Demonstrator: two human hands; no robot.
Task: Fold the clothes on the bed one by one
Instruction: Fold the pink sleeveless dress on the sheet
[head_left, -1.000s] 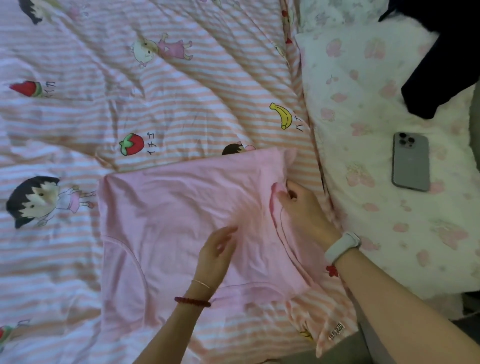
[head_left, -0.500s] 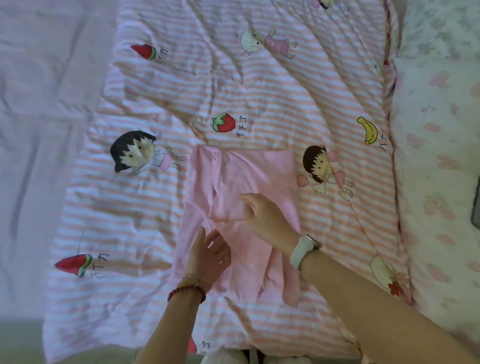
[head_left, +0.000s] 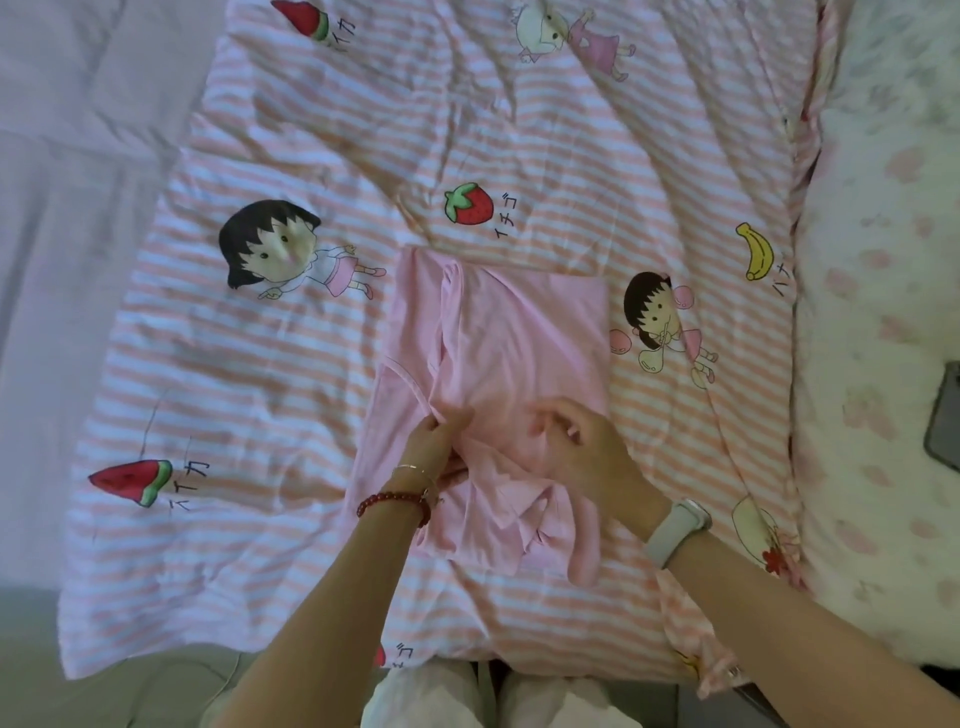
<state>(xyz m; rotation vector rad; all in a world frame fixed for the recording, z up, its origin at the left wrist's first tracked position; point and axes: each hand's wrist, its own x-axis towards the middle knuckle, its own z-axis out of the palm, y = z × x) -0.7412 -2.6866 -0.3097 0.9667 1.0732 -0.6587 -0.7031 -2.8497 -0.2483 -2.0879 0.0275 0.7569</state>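
Far left: plain pale sheet of the bed, bare of clothes. Next, striped cartoon quilt, rumpled, carrying the work.

Centre: pink garment, partly folded into a tall panel on the quilt, upper right corner square, lower end bunched and loose near the bed's near edge. Thin, soft jersey by the look of it; likely light, limp, prone to slumping and creasing, not fragile, not slippery against the quilt. Best taken at a seam or hem edge with both hands, since a single pinch would probably let the fold sag.

Left hand, beaded bracelet at the wrist, on the garment's lower left part, fingers curled round a ridge of fabric beside the curved seam. Right hand, pale wristband behind it, just beside the left, over the lower middle of the garment, thumb and fingers bent as if pinching cloth; actual contact not clear. Garment stretching away from both hands, loose tail trailing beneath the wrists.

Far right: floral bedding, with a dark phone cut by the frame edge.
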